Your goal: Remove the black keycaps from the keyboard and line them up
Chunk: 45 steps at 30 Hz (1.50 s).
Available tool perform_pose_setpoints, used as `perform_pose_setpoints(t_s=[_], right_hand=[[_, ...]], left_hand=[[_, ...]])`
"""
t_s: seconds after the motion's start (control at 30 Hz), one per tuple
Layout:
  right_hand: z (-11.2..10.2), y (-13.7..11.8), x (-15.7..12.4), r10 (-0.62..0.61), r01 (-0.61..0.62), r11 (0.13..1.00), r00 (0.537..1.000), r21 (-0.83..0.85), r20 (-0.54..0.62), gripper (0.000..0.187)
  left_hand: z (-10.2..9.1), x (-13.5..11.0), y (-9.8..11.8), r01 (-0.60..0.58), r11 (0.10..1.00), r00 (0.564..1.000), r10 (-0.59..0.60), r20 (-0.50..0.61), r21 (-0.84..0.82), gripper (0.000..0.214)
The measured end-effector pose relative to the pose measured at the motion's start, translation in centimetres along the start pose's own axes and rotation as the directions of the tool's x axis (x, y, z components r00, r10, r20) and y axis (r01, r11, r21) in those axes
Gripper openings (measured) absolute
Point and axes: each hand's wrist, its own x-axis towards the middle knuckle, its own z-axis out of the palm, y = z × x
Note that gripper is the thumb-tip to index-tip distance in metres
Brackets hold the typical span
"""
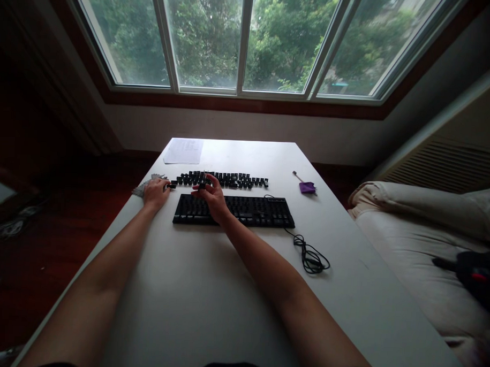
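Note:
My right hand (214, 199) is raised over the left part of a black keyboard (256, 210), with thumb and fingers pinched on a small dark piece that looks like a keycap (202, 186). At the left edge of the table, my left hand (156, 193) lies on a crumpled grey cloth (140, 189). Its bent fingertips close on a black keycap (171, 186) at the left end of the loose keycaps. Behind the keyboard, many black keycaps (245, 180) stand in rows, partly hidden by my right hand.
The keyboard's coiled black cable (312, 260) lies at its right. Farther right are a small purple cloth or pouch (307, 188) and a small brush-like stick (296, 175). A printed sheet (184, 151) lies at the far left corner. A pale couch (412, 237) stands beside the white table (192, 299).

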Motion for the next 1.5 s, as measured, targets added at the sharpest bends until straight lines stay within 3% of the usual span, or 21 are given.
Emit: perform_pose_setpoints(t_s=[0.17,0.33,0.6,0.77,0.93,1.23,1.5], right_hand=[[-0.7,-1.3,0.3,0.113,-0.122,0.977,0.992,0.177,0.058,0.022],[-1.1,-2.1,0.7,0.159,-0.159,0.946,0.987,0.284,0.022,0.018],[-1.3,-2.3,0.8,0.144,-0.132,0.965,0.989,0.228,-0.036,0.019],[-1.8,-2.1,1.1,0.134,-0.118,0.983,0.985,0.14,-0.112,0.019],[-2.4,-1.5,1.4,0.124,-0.094,0.988,0.955,0.121,-0.27,0.023],[-3.5,-0.9,2.1,0.143,-0.099,0.989,0.848,0.112,-0.51,0.024],[-3.7,-1.3,1.9,0.254,-0.206,0.967,0.832,0.149,-0.494,0.015]], left_hand=[[0.0,0.0,-0.1,-0.011,1.0,1.0,0.011,-0.022,-0.008,0.032],[0.4,0.1,-0.6,-0.004,1.0,0.999,0.003,-0.046,-0.017,0.03],[0.4,-0.1,-0.5,0.014,0.999,0.996,-0.018,-0.086,-0.044,0.029],[0.5,-0.1,-1.5,0.106,0.984,0.985,-0.124,-0.124,-0.143,0.024],[0.6,-0.7,-1.8,0.15,0.976,0.979,-0.169,-0.118,-0.155,0.023],[-0.4,-2.9,-0.9,0.025,0.984,0.996,-0.04,-0.081,-0.178,0.031],[-3.1,-5.1,1.7,-0.036,0.978,0.999,0.028,-0.042,-0.205,0.026]])
